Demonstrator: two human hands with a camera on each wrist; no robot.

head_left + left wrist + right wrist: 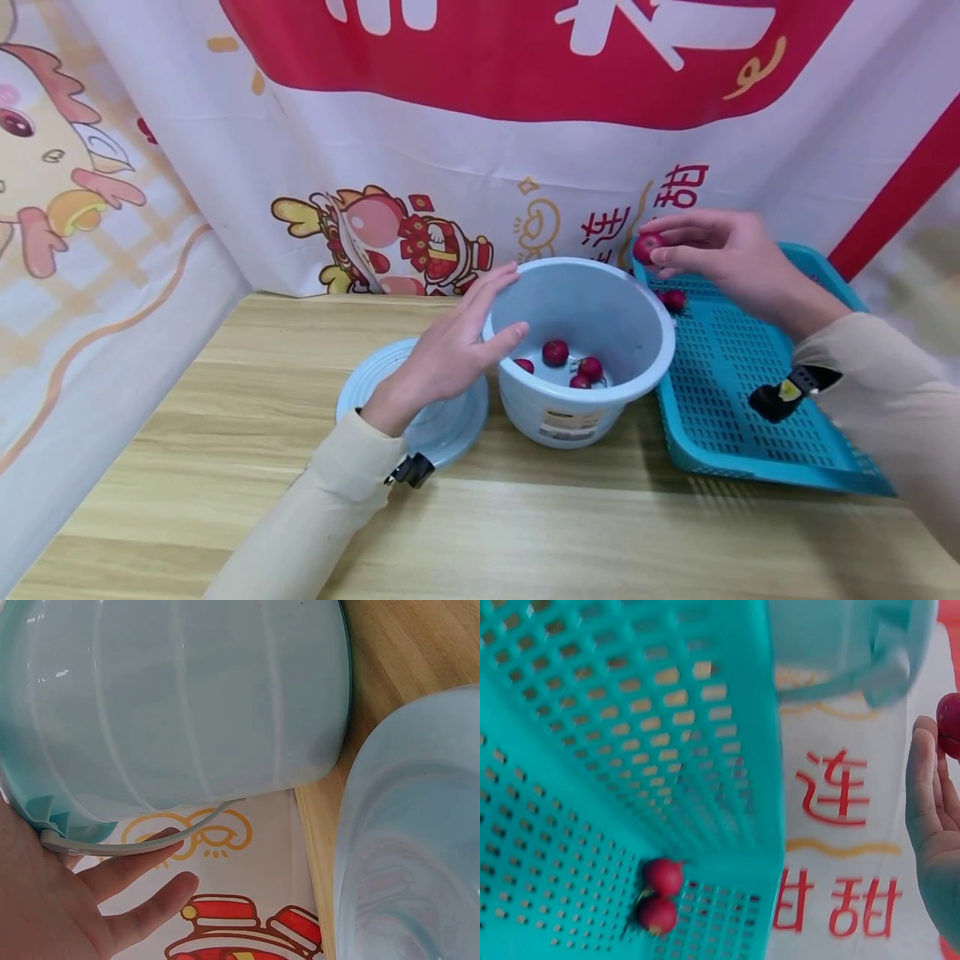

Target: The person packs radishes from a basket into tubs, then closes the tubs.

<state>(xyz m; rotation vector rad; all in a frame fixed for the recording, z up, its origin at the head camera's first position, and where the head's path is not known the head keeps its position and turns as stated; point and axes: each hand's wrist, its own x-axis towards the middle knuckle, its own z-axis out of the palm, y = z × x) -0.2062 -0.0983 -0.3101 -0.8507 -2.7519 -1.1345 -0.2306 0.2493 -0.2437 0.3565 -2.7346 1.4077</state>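
My right hand (705, 246) pinches a round red radish (648, 248) between thumb and fingertips, above the back left corner of the teal basket. At its left stands a light blue bucket (660, 360) with several radishes (555, 353) on its bottom. My left hand (457, 346) rests at the bucket's left rim, its fingers extended. The left wrist view shows the hand (67, 900) by the bucket's handle (112, 847). In the right wrist view two radishes (662, 877) lie in the basket; the held radish (949, 726) is cut off by the frame edge.
The teal perforated basket (772, 477) stands right of the bucket. A light blue round lid (457, 437) lies left of the bucket, partly under my left arm. The wooden table (525, 533) ends at a printed cloth (420, 125) behind.
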